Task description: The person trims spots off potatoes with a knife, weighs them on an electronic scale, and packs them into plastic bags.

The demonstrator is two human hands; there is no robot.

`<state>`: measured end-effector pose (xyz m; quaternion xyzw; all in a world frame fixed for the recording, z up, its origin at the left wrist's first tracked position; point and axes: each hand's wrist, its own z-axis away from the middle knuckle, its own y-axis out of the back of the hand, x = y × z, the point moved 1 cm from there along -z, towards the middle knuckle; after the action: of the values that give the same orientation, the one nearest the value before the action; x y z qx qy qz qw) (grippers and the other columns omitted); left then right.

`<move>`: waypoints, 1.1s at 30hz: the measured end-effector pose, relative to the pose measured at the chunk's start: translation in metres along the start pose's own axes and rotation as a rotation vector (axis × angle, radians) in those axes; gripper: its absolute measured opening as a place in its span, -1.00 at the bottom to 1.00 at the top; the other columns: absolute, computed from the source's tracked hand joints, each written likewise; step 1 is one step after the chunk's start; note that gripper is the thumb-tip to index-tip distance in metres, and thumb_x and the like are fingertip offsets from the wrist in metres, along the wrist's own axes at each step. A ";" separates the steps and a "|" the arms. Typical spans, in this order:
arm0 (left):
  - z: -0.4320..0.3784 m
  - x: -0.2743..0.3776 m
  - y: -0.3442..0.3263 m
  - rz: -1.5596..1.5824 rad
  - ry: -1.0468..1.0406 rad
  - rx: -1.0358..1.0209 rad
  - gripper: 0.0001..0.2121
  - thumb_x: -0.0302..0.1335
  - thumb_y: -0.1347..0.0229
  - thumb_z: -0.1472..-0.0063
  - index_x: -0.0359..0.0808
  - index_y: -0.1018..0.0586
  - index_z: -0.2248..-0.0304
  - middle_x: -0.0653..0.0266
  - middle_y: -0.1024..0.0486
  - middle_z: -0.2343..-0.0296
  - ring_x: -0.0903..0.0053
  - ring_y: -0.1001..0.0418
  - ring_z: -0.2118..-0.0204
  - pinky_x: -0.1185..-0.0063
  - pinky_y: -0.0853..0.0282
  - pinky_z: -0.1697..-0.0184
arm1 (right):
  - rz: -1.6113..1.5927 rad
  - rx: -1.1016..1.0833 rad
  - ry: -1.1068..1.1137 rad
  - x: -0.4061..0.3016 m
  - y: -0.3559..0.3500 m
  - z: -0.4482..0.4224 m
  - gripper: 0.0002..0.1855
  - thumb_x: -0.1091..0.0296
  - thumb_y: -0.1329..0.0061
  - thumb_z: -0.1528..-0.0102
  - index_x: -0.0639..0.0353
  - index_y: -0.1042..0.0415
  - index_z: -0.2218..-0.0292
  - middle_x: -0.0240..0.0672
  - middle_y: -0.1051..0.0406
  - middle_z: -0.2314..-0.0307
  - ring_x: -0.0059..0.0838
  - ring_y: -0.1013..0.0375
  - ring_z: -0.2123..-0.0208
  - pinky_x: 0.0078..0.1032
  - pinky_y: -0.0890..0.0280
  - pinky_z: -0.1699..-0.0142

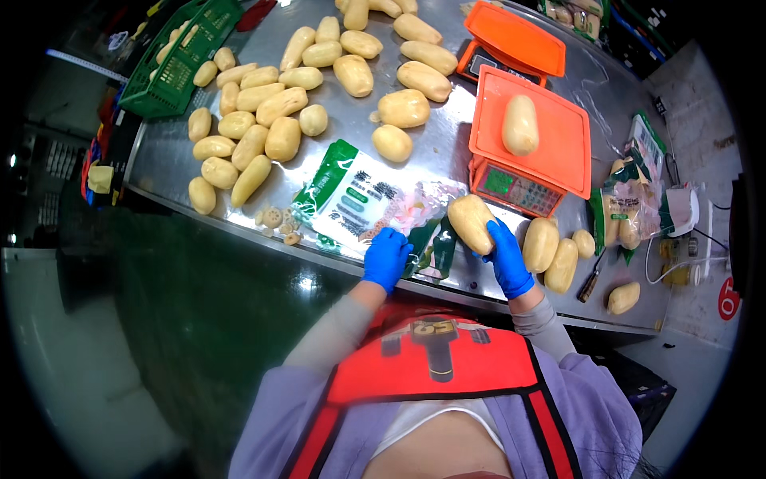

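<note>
My right hand [507, 257], in a blue glove, holds a peeled lotus root segment [471, 223] in front of the orange scale. My left hand [386, 258], gloved in blue too, is closed on the edge of a printed plastic bag [432, 242] near the table's front edge. Printed green-and-white bags [359, 200] lie flat just beyond the left hand. One lotus root segment [520, 126] rests on the pan of the orange digital scale [529, 173]. To the right of my right hand lie a few more segments [541, 244].
Many lotus root segments [281, 139] cover the left and far table, with cut slices [272, 217] near the front edge. A green crate [170, 66] stands far left, a second orange scale [514, 36] behind. At right are a knife [590, 284], filled bags [628, 203] and a cable.
</note>
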<state>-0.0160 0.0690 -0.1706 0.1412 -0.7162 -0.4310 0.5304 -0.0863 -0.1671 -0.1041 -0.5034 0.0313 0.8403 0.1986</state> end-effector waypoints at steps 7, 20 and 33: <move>-0.008 0.004 0.008 -0.034 0.054 -0.046 -0.87 -0.35 -0.11 0.02 -0.20 -0.46 0.50 0.19 -0.36 0.41 0.25 -0.38 0.37 0.39 -0.30 0.35 | -0.139 0.033 -0.068 0.012 0.002 0.000 -0.53 0.01 0.19 -0.09 0.09 -0.24 0.05 -0.40 -0.35 0.31 -0.62 -0.35 0.37 -0.71 -0.20 0.40; -0.034 0.010 0.028 0.346 0.104 0.099 -0.90 -0.43 -0.07 -0.02 -0.28 -0.46 0.52 0.15 -0.36 0.50 0.30 -0.38 0.42 0.47 -0.28 0.35 | 0.500 -0.245 0.453 0.018 -0.036 0.001 -0.19 0.10 0.01 0.01 0.28 0.07 -0.13 -0.01 -0.29 0.14 -0.30 -0.33 0.11 -0.43 -0.21 0.04; -0.051 0.038 0.063 0.269 -0.156 -0.050 -0.89 -0.45 -0.12 0.05 -0.28 -0.47 0.51 0.15 -0.37 0.43 0.25 -0.35 0.35 0.44 -0.28 0.28 | -0.018 -0.223 0.250 0.011 -0.062 -0.007 -0.28 0.30 0.03 -0.02 0.25 0.06 -0.13 -0.25 -0.24 0.08 -0.39 -0.28 0.09 -0.51 -0.22 0.05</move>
<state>0.0300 0.0566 -0.0945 -0.0031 -0.7569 -0.3833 0.5293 -0.0621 -0.1082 -0.1080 -0.6233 -0.0422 0.7676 0.1434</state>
